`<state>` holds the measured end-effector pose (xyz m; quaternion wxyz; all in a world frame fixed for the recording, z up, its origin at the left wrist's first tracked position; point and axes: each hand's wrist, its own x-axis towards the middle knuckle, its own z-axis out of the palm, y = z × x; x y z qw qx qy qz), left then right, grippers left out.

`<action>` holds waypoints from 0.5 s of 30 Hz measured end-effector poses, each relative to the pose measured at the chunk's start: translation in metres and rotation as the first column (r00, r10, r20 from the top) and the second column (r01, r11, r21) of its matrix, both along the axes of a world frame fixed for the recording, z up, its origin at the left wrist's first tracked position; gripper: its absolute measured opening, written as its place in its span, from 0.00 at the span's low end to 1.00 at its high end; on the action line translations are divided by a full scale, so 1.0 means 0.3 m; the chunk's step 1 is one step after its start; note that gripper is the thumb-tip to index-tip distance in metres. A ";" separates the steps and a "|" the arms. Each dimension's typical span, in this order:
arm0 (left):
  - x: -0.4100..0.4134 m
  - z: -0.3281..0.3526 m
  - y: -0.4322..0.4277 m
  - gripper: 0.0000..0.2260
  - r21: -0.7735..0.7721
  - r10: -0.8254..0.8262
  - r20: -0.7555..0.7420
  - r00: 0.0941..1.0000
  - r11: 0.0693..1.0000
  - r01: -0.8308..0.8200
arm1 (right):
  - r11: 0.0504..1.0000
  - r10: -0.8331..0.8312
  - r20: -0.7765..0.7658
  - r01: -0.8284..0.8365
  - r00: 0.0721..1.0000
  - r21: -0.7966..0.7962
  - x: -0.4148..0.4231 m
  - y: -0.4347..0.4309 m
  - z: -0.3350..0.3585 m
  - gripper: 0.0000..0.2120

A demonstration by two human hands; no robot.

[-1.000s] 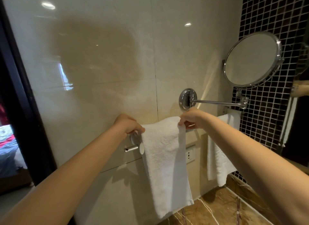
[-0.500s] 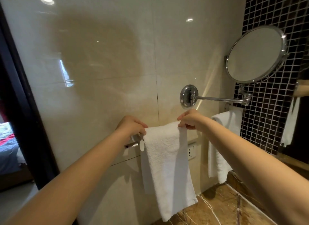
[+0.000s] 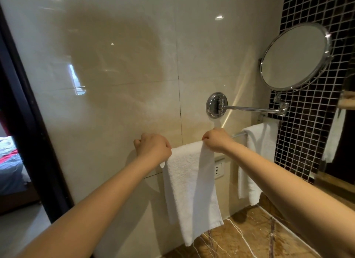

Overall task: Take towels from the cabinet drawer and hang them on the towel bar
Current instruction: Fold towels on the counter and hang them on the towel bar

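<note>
While you stand facing the wall [image 3: 115,85], the towel [image 3: 192,190] lies draped over the bar [image 3: 239,135] near the bar's left end. Its front fold hangs well below the bar, and a shorter back layer shows behind its left edge. Your left hand [image 3: 153,148] sits at the bar's left end with its fingers curled closed on the towel's top left corner, knuckles toward you. Your right hand [image 3: 217,139] is on the bar just right of the towel and pinches the top right corner, which lifts slightly into the fingers. Both forearms reach up toward the bar from below. A second towel [image 3: 257,161], folded narrower, hangs over the bar's right end, apart from the first. Just above the bar, between your hands and that second towel, a chrome mount [image 3: 216,104] holds a thin arm that carries a round mirror [image 3: 294,58] high above the bar's right end. A socket [image 3: 219,169] sits just below the bar, beside the towel's right edge. Dark mosaic [image 3: 307,142] covers the wall past the bar's right end, and a brown veined counter [image 3: 240,238] lies below the bar. Far left of the bar is a dark-framed doorway [image 3: 23,123].
</note>
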<state>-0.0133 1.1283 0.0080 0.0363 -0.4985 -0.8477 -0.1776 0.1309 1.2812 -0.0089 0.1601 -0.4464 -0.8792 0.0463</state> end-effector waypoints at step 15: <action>0.056 -0.341 -0.152 0.05 0.606 -0.049 0.140 0.989 0.794 -0.047 | 0.967 -0.081 -0.773 -0.139 0.629 -0.215 0.129 0.010 -0.228 0.08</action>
